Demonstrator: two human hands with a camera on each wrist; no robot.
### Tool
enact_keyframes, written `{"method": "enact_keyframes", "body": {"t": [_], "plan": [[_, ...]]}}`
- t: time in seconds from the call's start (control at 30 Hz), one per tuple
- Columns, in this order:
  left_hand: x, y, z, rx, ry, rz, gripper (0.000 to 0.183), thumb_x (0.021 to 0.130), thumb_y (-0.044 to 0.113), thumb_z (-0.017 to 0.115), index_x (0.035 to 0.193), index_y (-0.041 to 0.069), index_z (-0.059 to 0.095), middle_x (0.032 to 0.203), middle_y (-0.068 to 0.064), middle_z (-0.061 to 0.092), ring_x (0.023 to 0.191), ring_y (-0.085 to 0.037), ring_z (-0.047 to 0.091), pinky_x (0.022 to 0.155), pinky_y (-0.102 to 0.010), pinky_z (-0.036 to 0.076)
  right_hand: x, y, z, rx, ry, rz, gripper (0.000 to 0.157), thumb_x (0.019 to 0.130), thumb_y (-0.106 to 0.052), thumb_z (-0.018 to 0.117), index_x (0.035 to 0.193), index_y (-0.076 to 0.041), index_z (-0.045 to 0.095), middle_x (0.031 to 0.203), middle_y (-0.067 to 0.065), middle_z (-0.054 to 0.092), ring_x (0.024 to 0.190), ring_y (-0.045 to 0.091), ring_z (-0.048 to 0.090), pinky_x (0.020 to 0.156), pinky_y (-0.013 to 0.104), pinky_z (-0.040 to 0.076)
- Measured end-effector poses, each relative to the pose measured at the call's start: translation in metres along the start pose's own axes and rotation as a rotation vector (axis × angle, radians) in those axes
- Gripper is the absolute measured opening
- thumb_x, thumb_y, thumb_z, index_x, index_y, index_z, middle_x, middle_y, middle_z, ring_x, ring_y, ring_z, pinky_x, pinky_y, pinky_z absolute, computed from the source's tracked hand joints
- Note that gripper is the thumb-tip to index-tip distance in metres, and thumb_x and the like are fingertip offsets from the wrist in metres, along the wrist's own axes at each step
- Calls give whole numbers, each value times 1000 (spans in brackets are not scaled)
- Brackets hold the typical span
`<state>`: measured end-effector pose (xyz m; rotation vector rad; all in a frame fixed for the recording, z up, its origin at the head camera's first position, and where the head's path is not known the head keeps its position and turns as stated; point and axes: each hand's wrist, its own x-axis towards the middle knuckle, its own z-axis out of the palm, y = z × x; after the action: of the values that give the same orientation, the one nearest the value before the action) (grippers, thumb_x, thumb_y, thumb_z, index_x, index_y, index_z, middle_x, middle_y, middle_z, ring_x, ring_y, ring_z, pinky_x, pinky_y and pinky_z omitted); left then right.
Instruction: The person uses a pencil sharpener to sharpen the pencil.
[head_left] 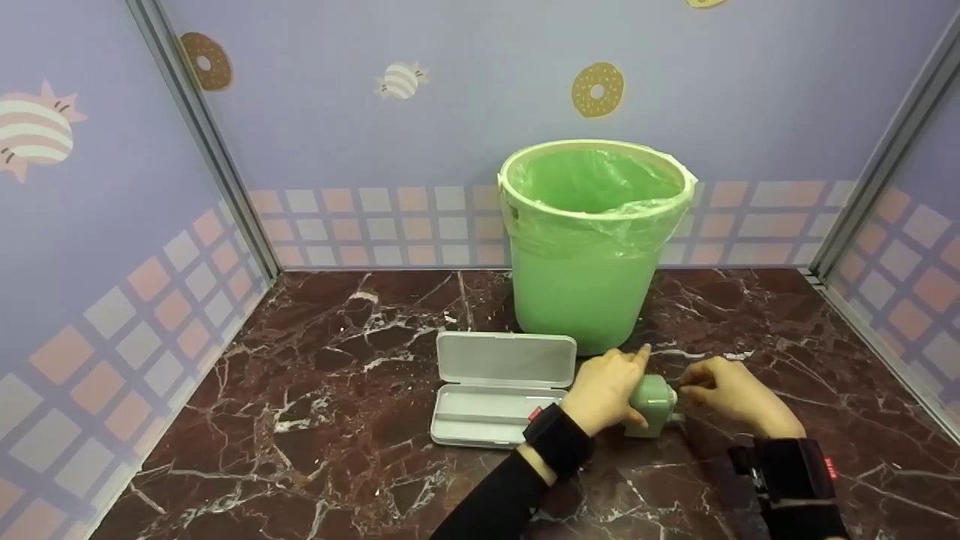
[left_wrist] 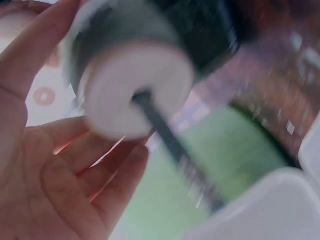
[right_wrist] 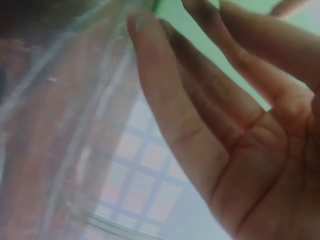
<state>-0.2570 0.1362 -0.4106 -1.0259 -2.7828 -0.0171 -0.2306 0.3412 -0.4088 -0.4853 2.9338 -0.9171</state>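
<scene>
A green pencil sharpener (head_left: 651, 409) stands on the marble tabletop, held by my left hand (head_left: 606, 386) from its left and top. In the left wrist view its round pale face has a centre hole, and a dark pencil (left_wrist: 170, 142), blurred, sticks out of it. My right hand (head_left: 735, 391) is at the sharpener's right side, thumb and fingertips pinched together at the crank; the grip itself is partly hidden. In the right wrist view the fingers are bent, their tips near the top edge. An opened white pencil case (head_left: 506, 360) lies left of the sharpener, partly behind my left wrist.
Behind the case and sharpener stands a green trash bin (head_left: 589, 289) lined with a clear bag. Patterned panels (head_left: 345, 142) enclose the back and both sides of the dark red marble tabletop (head_left: 315, 397).
</scene>
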Motion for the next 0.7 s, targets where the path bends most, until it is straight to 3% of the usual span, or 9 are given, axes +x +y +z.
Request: {"method": "enact_keyframes", "body": {"t": [0.13, 0.23, 0.47, 0.7], "plan": [[-7, -13, -15, -43, -27, -50, 68, 57, 47, 92, 115, 19, 70, 108, 5, 74, 95, -14, 70, 74, -29, 57, 0, -22, -3, -59, 146, -3, 16, 90, -12, 68, 102, -2, 72, 97, 14, 75, 86, 27, 71, 73, 38, 57], [-12, -21, -24, -41, -40, -83, 46, 56, 40, 95, 93, 20, 74, 95, 2, 75, 86, -18, 72, 67, -33, 57, -1, -39, -2, -76, 219, -23, 26, 86, -13, 74, 110, -2, 70, 106, 17, 74, 93, 33, 71, 81, 47, 56], [-18, -28, -29, 0, -12, -67, 25, 69, 14, 85, 91, 17, 75, 92, -1, 75, 82, -21, 72, 65, -35, 59, 5, -68, 12, -140, 219, -110, 50, 69, -7, 85, 115, 0, 67, 114, 19, 70, 105, 41, 63, 93, 58, 48], [-14, -30, -22, -3, -35, -78, 16, 81, 9, 75, 95, 17, 76, 94, -1, 75, 84, -21, 72, 68, -34, 59, 11, -77, 38, -269, 268, -215, 53, 56, 2, 88, 104, -1, 67, 100, 12, 72, 96, 34, 64, 91, 50, 50]]}}
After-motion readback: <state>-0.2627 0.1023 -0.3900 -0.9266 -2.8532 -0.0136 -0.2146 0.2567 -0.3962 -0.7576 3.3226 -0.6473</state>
